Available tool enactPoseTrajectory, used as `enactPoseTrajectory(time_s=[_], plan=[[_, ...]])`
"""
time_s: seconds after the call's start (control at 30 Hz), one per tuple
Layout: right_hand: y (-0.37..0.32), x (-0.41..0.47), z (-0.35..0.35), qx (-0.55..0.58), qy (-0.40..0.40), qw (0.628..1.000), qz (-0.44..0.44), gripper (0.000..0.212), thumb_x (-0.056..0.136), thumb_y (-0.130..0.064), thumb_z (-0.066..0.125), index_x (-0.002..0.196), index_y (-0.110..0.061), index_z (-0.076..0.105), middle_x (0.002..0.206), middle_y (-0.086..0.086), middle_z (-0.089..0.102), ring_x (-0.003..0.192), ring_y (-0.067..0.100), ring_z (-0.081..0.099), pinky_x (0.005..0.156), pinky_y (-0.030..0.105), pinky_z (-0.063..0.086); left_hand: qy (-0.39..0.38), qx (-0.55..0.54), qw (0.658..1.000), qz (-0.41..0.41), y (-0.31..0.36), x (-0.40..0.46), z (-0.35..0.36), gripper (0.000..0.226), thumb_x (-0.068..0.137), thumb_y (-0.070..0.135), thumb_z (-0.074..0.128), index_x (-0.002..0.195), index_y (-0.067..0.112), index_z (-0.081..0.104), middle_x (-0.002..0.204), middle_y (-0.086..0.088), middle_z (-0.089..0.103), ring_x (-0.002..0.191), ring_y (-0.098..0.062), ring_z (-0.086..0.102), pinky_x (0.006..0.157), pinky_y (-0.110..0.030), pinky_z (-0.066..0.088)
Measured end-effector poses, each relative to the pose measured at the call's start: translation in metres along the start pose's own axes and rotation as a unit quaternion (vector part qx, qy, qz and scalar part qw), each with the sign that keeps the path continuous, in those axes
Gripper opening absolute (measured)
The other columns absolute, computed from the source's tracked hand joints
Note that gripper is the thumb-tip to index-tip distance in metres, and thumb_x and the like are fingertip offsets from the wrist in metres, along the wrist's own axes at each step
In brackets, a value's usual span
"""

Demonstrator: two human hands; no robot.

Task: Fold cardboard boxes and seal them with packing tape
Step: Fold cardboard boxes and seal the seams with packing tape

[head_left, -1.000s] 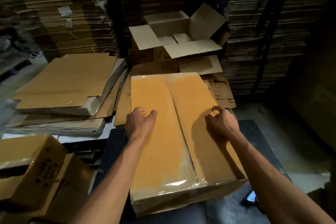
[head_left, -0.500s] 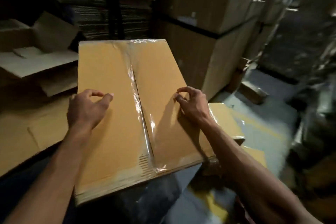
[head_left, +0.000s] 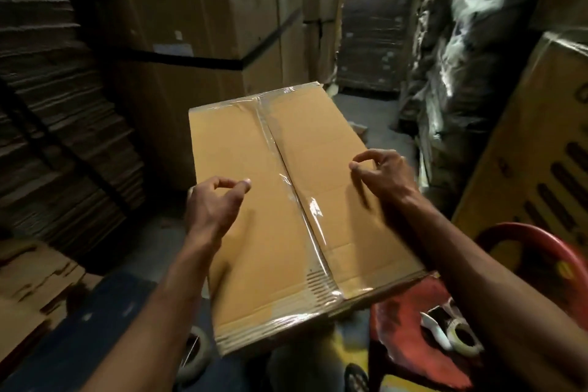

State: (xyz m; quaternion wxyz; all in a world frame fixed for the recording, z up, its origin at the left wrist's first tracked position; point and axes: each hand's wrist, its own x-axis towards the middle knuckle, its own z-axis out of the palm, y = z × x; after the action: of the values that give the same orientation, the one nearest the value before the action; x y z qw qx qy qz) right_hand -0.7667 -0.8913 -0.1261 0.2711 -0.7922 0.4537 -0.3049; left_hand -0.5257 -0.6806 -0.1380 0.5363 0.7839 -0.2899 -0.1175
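- The box (head_left: 286,207) fills the middle of the frame, its top flaps closed, with clear tape (head_left: 294,200) running down the centre seam and over both ends.
- The left hand (head_left: 213,210) sits at the box's left edge, fingers curled and apart, thumb and forefinger nearly meeting; whether they touch the cardboard is unclear.
- The right hand (head_left: 381,178) hovers at the right edge, fingers likewise curled and apart.
- A red chair (head_left: 413,328) at lower right holds a tape roll (head_left: 461,336).

Dim storeroom: stacked cartons (head_left: 203,25) bound by a black strap, flattened cardboard piles (head_left: 57,124) at left, plastic-wrapped bundles (head_left: 451,51) at right, a red plastic chair (head_left: 423,321) on grey floor (head_left: 366,111).
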Motion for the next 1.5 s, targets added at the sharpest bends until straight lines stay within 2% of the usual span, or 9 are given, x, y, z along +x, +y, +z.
enactPoseTrajectory(time_s=[0.13, 0.23, 0.47, 0.67, 0.8, 0.97, 1.27, 1.4, 1.5], plan=[[0.090, 0.094, -0.034, -0.013, 0.030, 0.999, 0.027, 0.023, 0.089, -0.045, 0.074, 0.109, -0.033, 0.077, 0.125, 0.005, 0.073, 0.107, 0.021, 0.068, 0.090, 0.032, 0.054, -0.079, -0.053, 0.995, -0.018, 0.024, 0.064, 0.125, 0.040, 0.080, 0.061, 0.074, 0.102, 0.027, 0.071, 0.113, -0.004, 0.066, 0.104, -0.024, 0.061, 0.073, -0.039, 0.052], [0.149, 0.160, -0.056, -0.038, 0.047, 0.996, 0.060, 0.025, 0.091, -0.043, 0.074, 0.112, -0.029, 0.077, 0.106, 0.007, 0.074, 0.096, 0.023, 0.070, 0.078, 0.026, 0.046, -0.140, -0.067, 0.987, -0.043, 0.043, 0.104, 0.210, 0.050, 0.073, 0.065, 0.072, 0.104, 0.026, 0.074, 0.113, 0.000, 0.069, 0.108, -0.020, 0.061, 0.080, -0.040, 0.048], [0.228, 0.252, -0.083, -0.054, 0.107, 0.986, 0.119, 0.033, 0.086, -0.050, 0.072, 0.113, -0.033, 0.077, 0.119, 0.005, 0.075, 0.111, 0.026, 0.069, 0.097, 0.041, 0.056, -0.230, -0.120, 0.959, -0.112, 0.064, 0.177, 0.324, 0.020, 0.088, 0.031, 0.073, 0.098, 0.016, 0.082, 0.103, 0.014, 0.075, 0.097, 0.001, 0.060, 0.077, -0.033, 0.042], [0.289, 0.282, -0.074, -0.043, 0.164, 0.976, 0.139, 0.029, 0.085, -0.046, 0.070, 0.106, -0.028, 0.079, 0.094, -0.008, 0.073, 0.089, 0.013, 0.068, 0.078, 0.026, 0.051, -0.264, -0.143, 0.940, -0.160, 0.054, 0.233, 0.399, 0.038, 0.063, 0.045, 0.075, 0.091, 0.021, 0.083, 0.107, 0.010, 0.077, 0.106, -0.020, 0.065, 0.087, -0.047, 0.050], [0.351, 0.328, -0.058, -0.035, 0.208, 0.962, 0.172, 0.033, 0.084, -0.044, 0.066, 0.098, -0.019, 0.080, 0.083, -0.002, 0.072, 0.078, 0.015, 0.063, 0.071, 0.024, 0.040, -0.277, -0.161, 0.932, -0.171, 0.041, 0.272, 0.468, 0.026, 0.072, 0.041, 0.073, 0.085, 0.021, 0.083, 0.108, 0.009, 0.076, 0.110, -0.019, 0.060, 0.089, -0.049, 0.050], [0.466, 0.412, 0.002, -0.039, 0.174, 0.963, 0.203, 0.032, 0.084, -0.047, 0.065, 0.098, -0.022, 0.079, 0.092, 0.000, 0.077, 0.088, 0.021, 0.072, 0.082, 0.041, 0.060, -0.275, -0.148, 0.926, -0.211, -0.016, 0.319, 0.586, 0.027, 0.087, 0.033, 0.066, 0.096, 0.014, 0.082, 0.095, 0.021, 0.074, 0.090, 0.000, 0.057, 0.077, -0.040, 0.041], [0.646, 0.492, 0.170, -0.023, 0.088, 0.952, 0.292, 0.026, 0.088, -0.047, 0.065, 0.094, -0.025, 0.077, 0.098, 0.005, 0.076, 0.095, 0.026, 0.069, 0.075, 0.027, 0.042, -0.245, -0.050, 0.916, -0.314, -0.166, 0.406, 0.748, 0.025, 0.084, 0.041, 0.064, 0.071, 0.025, 0.079, 0.105, 0.004, 0.076, 0.090, -0.014, 0.054, 0.081, -0.047, 0.042], [0.708, 0.485, 0.233, -0.021, 0.047, 0.949, 0.311, 0.031, 0.088, -0.052, 0.066, 0.095, -0.023, 0.077, 0.102, 0.006, 0.075, 0.098, 0.029, 0.067, 0.076, 0.028, 0.040, -0.247, -0.011, 0.906, -0.343, -0.236, 0.416, 0.793, 0.023, 0.091, 0.037, 0.063, 0.087, 0.022, 0.079, 0.112, 0.005, 0.074, 0.099, -0.011, 0.053, 0.085, -0.049, 0.047], [0.748, 0.465, 0.269, 0.000, 0.047, 0.943, 0.329, 0.047, 0.084, -0.064, 0.056, 0.097, -0.023, 0.077, 0.093, 0.002, 0.071, 0.096, 0.028, 0.066, 0.074, 0.029, 0.039, -0.245, -0.010, 0.890, -0.383, -0.273, 0.405, 0.818, 0.027, 0.096, 0.030, 0.061, 0.105, 0.011, 0.077, 0.120, 0.001, 0.072, 0.094, -0.007, 0.050, 0.062, -0.034, 0.039]])
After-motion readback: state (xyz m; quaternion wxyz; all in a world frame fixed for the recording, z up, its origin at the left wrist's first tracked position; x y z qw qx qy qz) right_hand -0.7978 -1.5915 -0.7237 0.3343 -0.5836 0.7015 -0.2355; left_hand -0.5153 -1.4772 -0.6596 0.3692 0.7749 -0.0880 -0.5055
